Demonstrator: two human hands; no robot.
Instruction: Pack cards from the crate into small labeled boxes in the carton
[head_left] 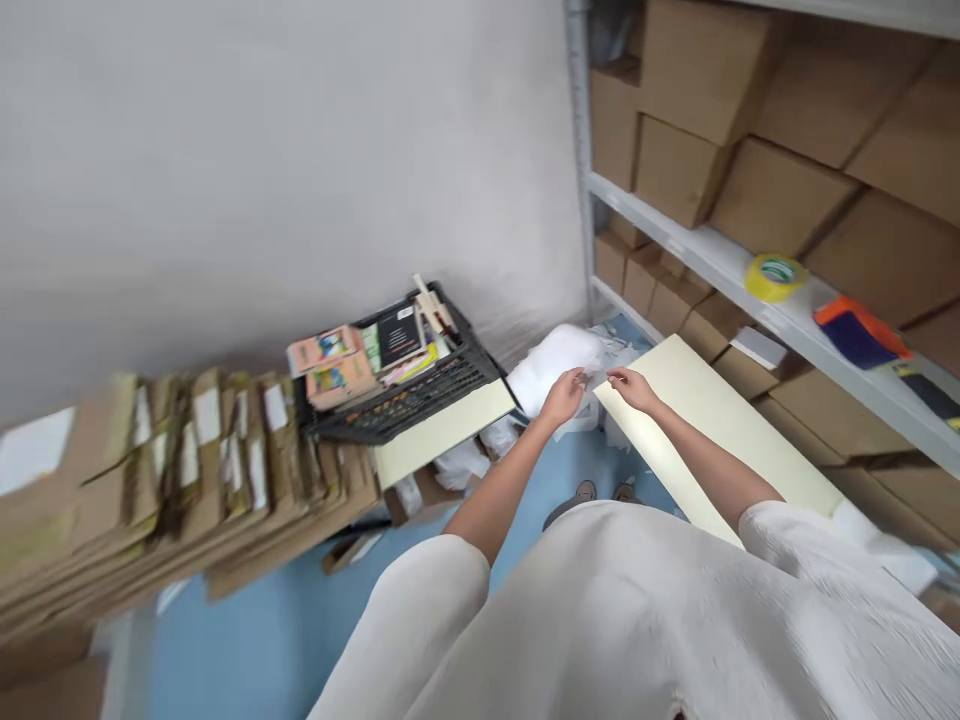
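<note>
My left hand [562, 398] and my right hand [631, 388] are held out in front of me, a short gap between them. The fingers of both are bent and drawn together. Whatever they may hold is too small or blurred to name. Behind the left hand, seen from above, lies a puffy white plastic bag [556, 360] on the floor. Under my right hand and forearm is a pale yellow board [727, 430], its near corner close to the fingertips; I cannot tell whether they touch it.
To the left stand flattened cardboard stacks [225, 470] and a black plastic crate [390, 400] of books and boxes. A shelf rack [697, 250] of cartons rises on the right, with yellow tape [775, 277] on its edge. The floor [247, 640] is blue.
</note>
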